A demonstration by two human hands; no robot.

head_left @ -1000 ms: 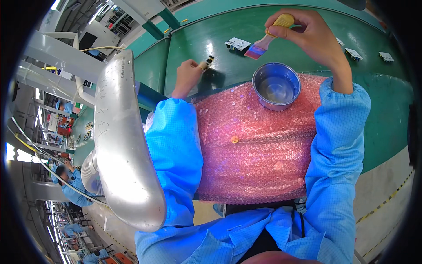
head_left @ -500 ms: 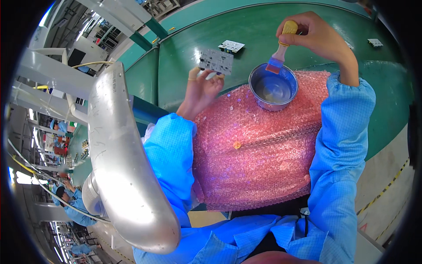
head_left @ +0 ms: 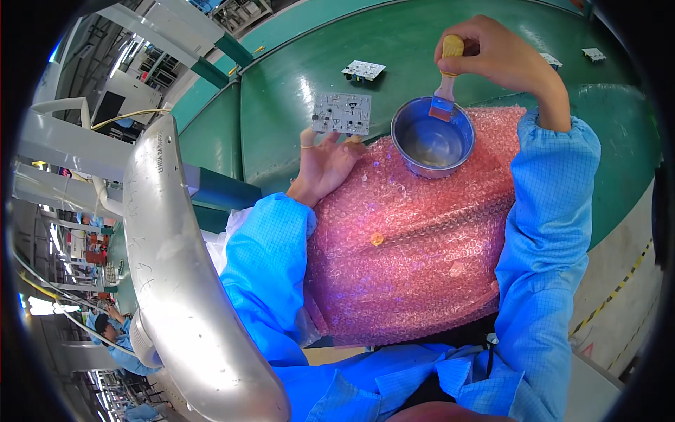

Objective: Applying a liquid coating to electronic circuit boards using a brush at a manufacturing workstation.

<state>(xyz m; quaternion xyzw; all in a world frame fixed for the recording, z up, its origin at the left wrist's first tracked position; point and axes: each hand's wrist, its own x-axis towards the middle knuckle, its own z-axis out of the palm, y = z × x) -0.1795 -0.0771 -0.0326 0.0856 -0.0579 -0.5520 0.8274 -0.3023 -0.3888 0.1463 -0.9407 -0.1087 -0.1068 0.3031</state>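
My left hand (head_left: 326,166) grips a white circuit board (head_left: 342,114) by its near edge, its face turned toward me. The fingers behind the board are partly hidden. Over to the right, my right hand (head_left: 492,53) pinches the yellow handle of a paintbrush (head_left: 446,88). Its reddish bristles point down at the far rim of a round metal bowl (head_left: 404,137), which holds a clear, shiny liquid. Under the bowl, pink bubble wrap (head_left: 415,274) covers the near part of the green table (head_left: 281,84).
Beyond my left hand lies another circuit board (head_left: 363,69), with two more boards (head_left: 593,54) at the far right. A large silver fume hood (head_left: 190,281) blocks the left side. A small yellow-orange piece (head_left: 377,239) rests on the bubble wrap. A co-worker (head_left: 116,337) sits far left.
The circuit board in my left hand has tilted to face me more squarely and has come slightly nearer. My right hand has shifted a little left with the brush.
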